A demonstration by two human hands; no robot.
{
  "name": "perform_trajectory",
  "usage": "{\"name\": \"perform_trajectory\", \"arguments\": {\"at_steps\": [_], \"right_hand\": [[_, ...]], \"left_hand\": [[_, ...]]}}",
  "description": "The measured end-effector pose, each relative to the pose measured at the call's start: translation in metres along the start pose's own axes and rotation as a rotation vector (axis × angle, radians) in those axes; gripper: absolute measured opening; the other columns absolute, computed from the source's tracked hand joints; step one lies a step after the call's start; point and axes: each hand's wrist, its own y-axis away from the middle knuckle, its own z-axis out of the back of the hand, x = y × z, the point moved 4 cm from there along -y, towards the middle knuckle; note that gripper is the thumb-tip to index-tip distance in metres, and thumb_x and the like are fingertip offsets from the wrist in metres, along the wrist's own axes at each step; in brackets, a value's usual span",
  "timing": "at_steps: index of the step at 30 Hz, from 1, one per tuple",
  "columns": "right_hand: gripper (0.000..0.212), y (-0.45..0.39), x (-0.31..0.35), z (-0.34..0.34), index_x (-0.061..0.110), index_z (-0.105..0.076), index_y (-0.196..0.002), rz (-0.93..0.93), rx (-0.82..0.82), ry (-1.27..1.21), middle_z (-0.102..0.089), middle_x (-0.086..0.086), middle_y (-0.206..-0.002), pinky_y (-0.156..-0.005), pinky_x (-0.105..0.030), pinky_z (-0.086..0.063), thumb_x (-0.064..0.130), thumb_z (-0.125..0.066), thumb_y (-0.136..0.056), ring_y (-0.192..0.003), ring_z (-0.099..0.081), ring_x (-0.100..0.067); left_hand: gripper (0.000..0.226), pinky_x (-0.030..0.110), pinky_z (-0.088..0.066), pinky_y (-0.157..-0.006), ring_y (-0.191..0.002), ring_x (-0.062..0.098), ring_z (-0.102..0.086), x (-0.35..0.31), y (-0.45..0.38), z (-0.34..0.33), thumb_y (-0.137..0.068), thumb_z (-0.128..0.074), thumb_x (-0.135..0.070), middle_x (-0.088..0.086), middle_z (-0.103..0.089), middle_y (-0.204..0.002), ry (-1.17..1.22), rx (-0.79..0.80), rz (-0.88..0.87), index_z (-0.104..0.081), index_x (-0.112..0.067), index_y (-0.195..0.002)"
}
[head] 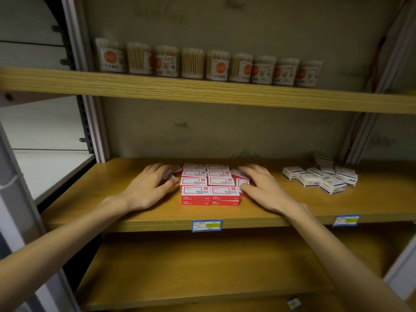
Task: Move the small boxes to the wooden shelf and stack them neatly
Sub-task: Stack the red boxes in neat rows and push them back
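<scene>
Head view: red boxes [210, 188] sit stacked in two columns on the wooden shelf [292, 206]; left hand [149, 188] and right hand [262, 188] flank them, fingers loosely spread over loose boxes.

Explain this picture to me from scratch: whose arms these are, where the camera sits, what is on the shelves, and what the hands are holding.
There is no machine here. The one picture comes from a camera worn on a person's head, looking forward and down, so the two bare arms reaching in are the wearer's own.

On the middle wooden shelf stands a neat block of small red and white boxes, two across and layered. The left hand and the right hand flank that block, each resting its fingers on loose red boxes at the side. Whether either hand truly grips a box is unclear, as the fingers are blurred.

Further right lies a loose pile of white and blue boxes. The shelf above holds a row of clear tubs of cotton swabs. Blue price tags sit on the shelf edge.
</scene>
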Motion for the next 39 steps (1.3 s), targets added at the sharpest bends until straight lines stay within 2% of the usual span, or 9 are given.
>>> {"name": "perform_trajectory", "arguments": {"at_steps": [2,4,8,16,19,23,28,34,39], "right_hand": [[0.074,-0.001,0.002,0.003,0.028,-0.034,-0.156,0.018,0.102,-0.066,-0.034,-0.002,-0.162,-0.118,-0.048,-0.031,0.060,-0.044,-0.091,-0.147,-0.031,-0.021],[0.066,0.001,-0.001,0.000,0.031,-0.033,-0.157,0.041,0.145,-0.041,-0.032,0.002,-0.163,-0.120,-0.045,-0.027,0.058,-0.040,-0.097,-0.149,-0.027,-0.020],[0.063,0.008,-0.004,-0.003,0.031,-0.032,-0.158,0.046,0.086,0.091,-0.030,0.003,-0.164,-0.120,-0.047,-0.028,0.059,-0.037,-0.102,-0.150,-0.026,-0.021],[0.066,0.029,-0.007,-0.002,0.033,-0.030,-0.158,-0.045,0.004,0.259,-0.030,0.003,-0.164,-0.117,-0.044,-0.028,0.067,-0.022,-0.101,-0.149,-0.026,-0.021],[0.067,0.037,-0.008,0.002,0.032,-0.029,-0.158,-0.016,-0.004,0.299,-0.029,0.001,-0.164,-0.118,-0.045,-0.028,0.067,-0.025,-0.101,-0.148,-0.026,-0.022],[0.092,0.048,-0.014,0.009,0.034,-0.033,-0.156,0.007,-0.012,0.267,-0.035,0.004,-0.159,-0.116,-0.044,-0.031,0.086,-0.019,-0.081,-0.144,-0.030,-0.019],[0.080,0.055,-0.024,0.010,0.028,-0.046,-0.149,0.040,-0.124,0.166,-0.046,0.005,-0.145,-0.107,-0.039,-0.041,0.079,-0.046,-0.087,-0.132,-0.041,-0.013],[0.101,0.046,-0.023,0.009,0.021,-0.023,-0.161,-0.044,-0.084,0.078,-0.030,0.000,-0.164,-0.119,-0.048,-0.031,0.074,-0.061,-0.083,-0.148,-0.031,-0.021],[0.097,0.045,-0.026,0.012,0.020,-0.031,-0.158,-0.056,-0.049,0.028,-0.043,-0.001,-0.155,-0.114,-0.048,-0.037,0.072,-0.063,-0.083,-0.139,-0.041,-0.021]], "left_hand": [[0.081,0.042,-0.031,-0.118,-0.147,0.021,-0.031,0.003,-0.002,-0.001,-0.090,-0.036,-0.078,-0.002,-0.035,-0.161,0.011,0.124,0.026,-0.028,-0.032,-0.156],[0.095,0.044,-0.030,-0.119,-0.149,0.022,-0.028,0.000,0.001,-0.001,-0.081,-0.031,-0.088,-0.001,-0.032,-0.162,-0.026,0.182,0.019,-0.026,-0.032,-0.158],[0.075,0.042,-0.035,-0.116,-0.146,0.021,-0.033,-0.001,0.007,0.005,-0.093,-0.043,-0.069,-0.001,-0.037,-0.160,-0.100,0.094,0.008,-0.032,-0.030,-0.156],[0.059,0.033,-0.049,-0.099,-0.127,0.017,-0.049,0.002,0.015,0.016,-0.093,-0.054,-0.062,-0.002,-0.050,-0.145,-0.152,0.034,-0.026,-0.048,-0.032,-0.143],[0.059,0.027,-0.050,-0.091,-0.119,0.013,-0.053,0.002,0.019,0.018,-0.093,-0.058,-0.059,-0.002,-0.050,-0.141,-0.098,0.049,-0.028,-0.048,-0.029,-0.143],[0.068,0.023,-0.051,-0.085,-0.114,0.010,-0.054,0.004,0.027,0.021,-0.090,-0.065,-0.056,-0.003,-0.050,-0.140,-0.003,0.036,-0.030,-0.042,-0.027,-0.147],[0.077,0.025,-0.051,-0.089,-0.116,0.009,-0.053,0.010,0.033,0.020,-0.087,-0.068,-0.056,-0.002,-0.053,-0.141,0.052,0.058,0.010,-0.037,-0.025,-0.150],[0.077,0.030,-0.053,-0.089,-0.111,0.012,-0.056,0.003,0.025,0.019,-0.086,-0.071,-0.056,-0.001,-0.059,-0.136,0.064,0.066,0.044,-0.038,-0.023,-0.147],[0.073,0.026,-0.053,-0.083,-0.111,0.012,-0.058,0.000,0.025,0.017,-0.084,-0.074,-0.052,-0.001,-0.060,-0.135,0.100,0.022,0.061,-0.045,-0.022,-0.144]]}}
